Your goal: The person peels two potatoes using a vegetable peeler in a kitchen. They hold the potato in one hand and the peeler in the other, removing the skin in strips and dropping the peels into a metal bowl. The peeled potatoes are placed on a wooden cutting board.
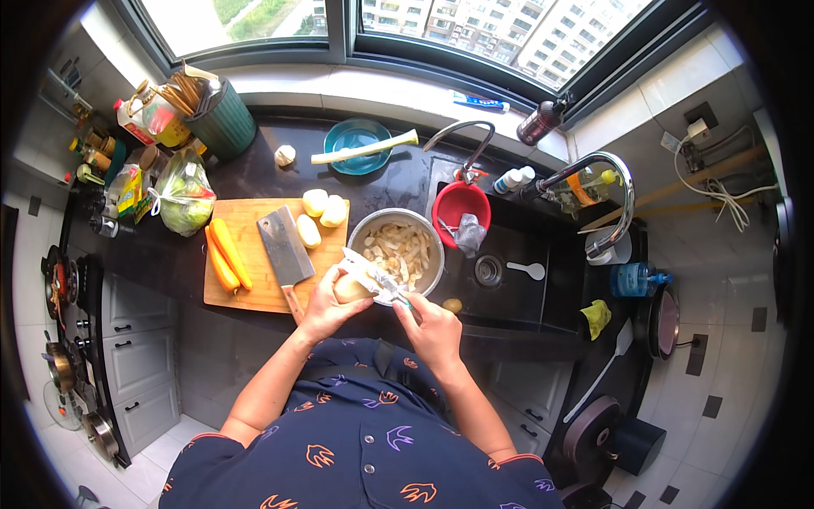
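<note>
My left hand (326,307) is closed around a pale, peeled-looking potato (349,289) at the near rim of a metal bowl (437,246). My right hand (431,329) grips a peeler (373,276), whose silvery-white head lies against the potato. Beneath them the bowl holds a heap of peelings (405,248). A small brown potato (452,305) rests on the counter beside my right hand. To the left, a wooden cutting board (246,297) carries a cleaver (285,246), carrots (227,253) and several peeled potatoes (315,203).
Right of the bowl, a red basin (460,208) with a plastic bag stands by the black sink (517,297), which holds a white spoon (527,271). Behind are a teal plate (348,136) with a leek (365,148) across it, garlic (285,155) and a tied vegetable bag (184,193).
</note>
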A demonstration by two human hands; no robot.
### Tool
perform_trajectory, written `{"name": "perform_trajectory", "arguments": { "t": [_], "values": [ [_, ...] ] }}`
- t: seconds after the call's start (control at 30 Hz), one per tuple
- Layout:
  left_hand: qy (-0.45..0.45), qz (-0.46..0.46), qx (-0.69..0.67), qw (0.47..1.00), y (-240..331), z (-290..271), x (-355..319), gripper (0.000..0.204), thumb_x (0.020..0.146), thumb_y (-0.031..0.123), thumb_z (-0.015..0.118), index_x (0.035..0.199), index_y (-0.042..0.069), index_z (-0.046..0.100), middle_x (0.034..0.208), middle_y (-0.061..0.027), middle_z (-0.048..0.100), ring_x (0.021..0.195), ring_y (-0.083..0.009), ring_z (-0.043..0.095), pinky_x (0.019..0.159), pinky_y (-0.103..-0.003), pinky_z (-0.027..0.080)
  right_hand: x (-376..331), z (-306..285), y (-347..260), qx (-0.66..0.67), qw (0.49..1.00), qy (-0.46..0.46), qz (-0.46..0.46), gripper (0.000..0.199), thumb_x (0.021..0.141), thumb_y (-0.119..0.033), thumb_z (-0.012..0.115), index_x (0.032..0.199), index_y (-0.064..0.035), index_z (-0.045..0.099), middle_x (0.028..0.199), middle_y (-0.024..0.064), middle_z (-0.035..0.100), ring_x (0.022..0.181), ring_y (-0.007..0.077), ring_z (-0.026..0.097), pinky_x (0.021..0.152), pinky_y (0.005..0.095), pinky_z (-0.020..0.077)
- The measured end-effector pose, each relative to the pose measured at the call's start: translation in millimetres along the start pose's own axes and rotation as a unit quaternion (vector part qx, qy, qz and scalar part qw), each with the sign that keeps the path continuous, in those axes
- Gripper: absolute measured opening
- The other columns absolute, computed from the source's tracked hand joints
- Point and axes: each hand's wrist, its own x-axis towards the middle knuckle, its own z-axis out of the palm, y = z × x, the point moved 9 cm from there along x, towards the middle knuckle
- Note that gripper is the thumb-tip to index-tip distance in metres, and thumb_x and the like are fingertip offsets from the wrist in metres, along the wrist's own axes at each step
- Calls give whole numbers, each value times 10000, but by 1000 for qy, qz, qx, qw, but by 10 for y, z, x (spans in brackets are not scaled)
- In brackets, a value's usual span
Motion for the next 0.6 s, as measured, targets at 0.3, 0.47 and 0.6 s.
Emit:
{"name": "perform_trajectory", "arguments": {
  "t": [0.3,0.47,0.6],
  "values": [
    [20,67,15,997,310,-28,-163,615,781,116,859,1289,-8,535,1230,-110,623,1141,-176,613,985,-307,502,19,344,1065,-26,978,-116,169,398,955,-486,611,981,-110,741,742,123,695,696,262,686,646,386,516],
    [51,140,206,967,433,-28,-104,630,742,69,873,1274,-2,543,1213,-105,621,1145,-194,612,988,-310,498,56,631,814,355,916,-68,174,336,963,-313,694,1099,-6,699,807,-24,676,690,78,589,639,257,464],
    [48,177,214,960,421,96,-108,617,717,112,875,1248,18,574,1199,-145,629,1160,-259,607,981,-355,489,101,779,405,519,810,-151,227,422,928,-268,748,1234,-14,607,813,-49,604,530,3,407,469,190,285]
  ]
}}
